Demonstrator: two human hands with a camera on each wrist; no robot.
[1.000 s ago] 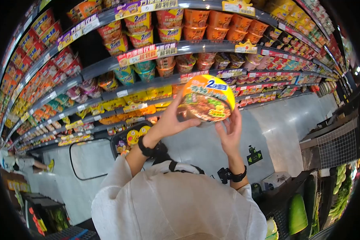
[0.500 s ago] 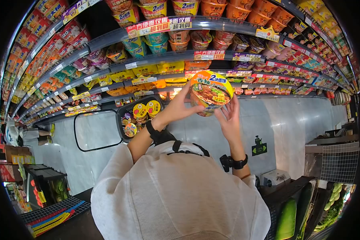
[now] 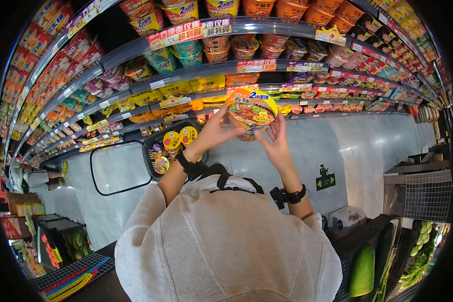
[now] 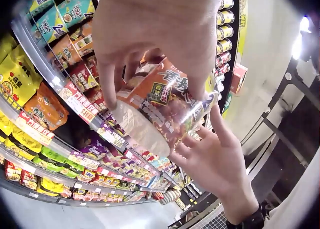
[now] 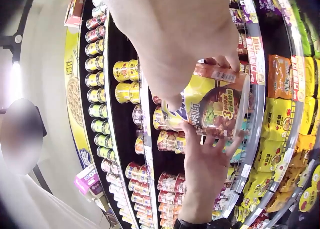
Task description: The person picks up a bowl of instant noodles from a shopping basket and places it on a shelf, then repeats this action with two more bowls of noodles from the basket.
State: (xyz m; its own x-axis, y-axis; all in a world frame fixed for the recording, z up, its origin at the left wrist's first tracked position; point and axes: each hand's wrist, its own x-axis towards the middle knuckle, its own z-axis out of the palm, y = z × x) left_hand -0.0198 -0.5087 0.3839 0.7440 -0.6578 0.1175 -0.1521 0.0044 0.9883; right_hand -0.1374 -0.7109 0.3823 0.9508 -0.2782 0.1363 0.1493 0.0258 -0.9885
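Observation:
Both hands hold up an instant noodle bowl (image 3: 252, 111) with an orange and yellow lid, tilted toward the head camera. My left hand (image 3: 217, 132) grips its left side, thumb along the lower edge. On the right side, my right hand (image 3: 277, 141) has its fingers and thumb against the bowl. In the left wrist view the bowl (image 4: 162, 101) shows its printed side wall and pale base, with the left hand (image 4: 155, 29) curled over it. The right wrist view has the bowl (image 5: 215, 101) between the right hand (image 5: 175, 44) and the left hand (image 5: 207, 164).
Curved shelves (image 3: 267, 65) packed with noodle bowls and packets stand in front. On the floor, a black basket (image 3: 148, 156) holds several bowls, its handle loop (image 3: 91, 168) lying to the left. Vegetables (image 3: 363, 272) lie at lower right. Another person is at far left.
Both hands and the bowl have shifted left and a little away from the right side of the head view. The head camera has tilted, bringing the basket more into view. The hold stays the same.

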